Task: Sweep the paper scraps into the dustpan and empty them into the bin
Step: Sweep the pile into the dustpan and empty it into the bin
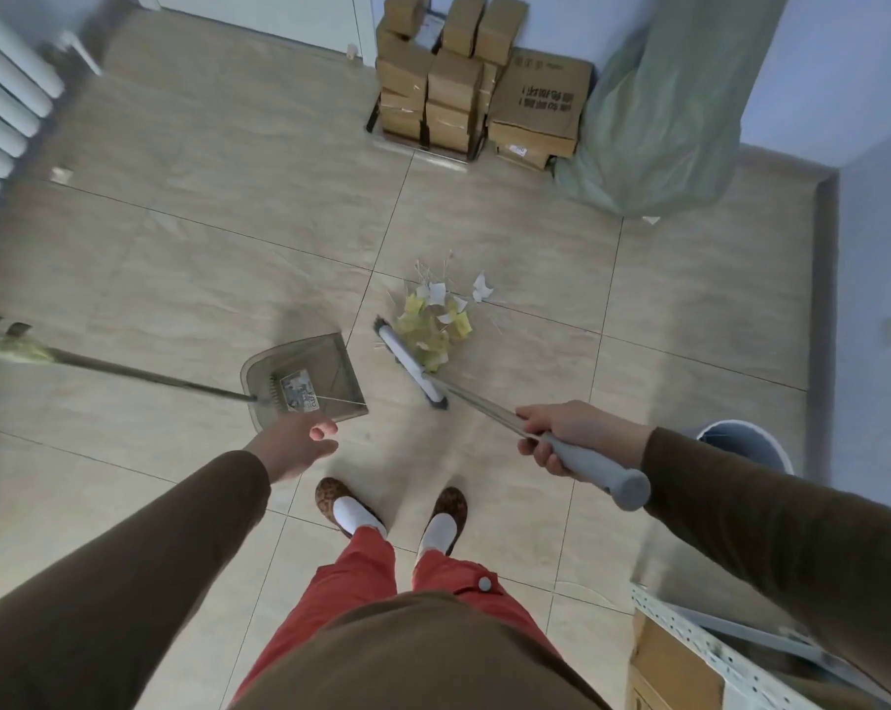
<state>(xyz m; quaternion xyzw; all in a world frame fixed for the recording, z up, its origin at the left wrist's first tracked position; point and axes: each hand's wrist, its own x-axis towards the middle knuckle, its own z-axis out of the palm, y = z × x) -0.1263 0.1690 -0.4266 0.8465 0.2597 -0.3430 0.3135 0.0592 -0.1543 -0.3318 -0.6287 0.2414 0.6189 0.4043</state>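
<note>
A pile of yellow and white paper scraps (436, 320) lies on the tiled floor ahead of my feet. The broom head (412, 363) rests against the near left side of the pile. My right hand (561, 435) is closed around the broom's grey grip. The translucent brown dustpan (305, 371) sits on the floor left of the broom, its mouth facing the pile. Its long handle (126, 371) slants away to the left and looks blurred. My left hand (300, 445) hovers just behind the dustpan with fingers apart and nothing in it. Behind my right arm stands the grey bin (750, 443).
Stacked cardboard boxes (464, 79) and a large green bag (674, 110) stand against the far wall. A white radiator (3, 110) runs along the left. A metal shelf frame (699, 643) with a box fills the lower right corner.
</note>
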